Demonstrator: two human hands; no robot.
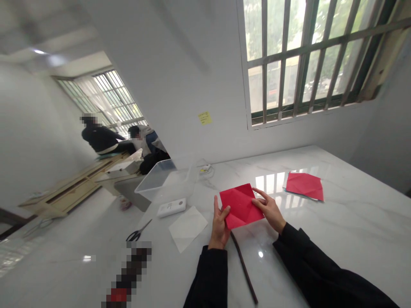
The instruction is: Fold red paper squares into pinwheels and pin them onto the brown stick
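A folded square of red paper [241,206] is held up just above the white marble table [349,226]. My left hand [220,224] pinches its lower left edge, and my right hand [269,209] grips its right corner with the fingers spread over it. Under my left wrist lies a thin dark rod [244,268]. A loose pile of red paper sheets [304,186] sits to the right of my right hand. To the left of my left hand is a white square sheet [188,229].
Black-handled scissors [137,232], a white box-shaped device [171,207], a clear plastic bin [163,179] and a blurred, pixelated object [128,273] stand on the table's left side. A barred window [305,60] rises behind it. Two people [122,141] sit by a wooden bench beyond.
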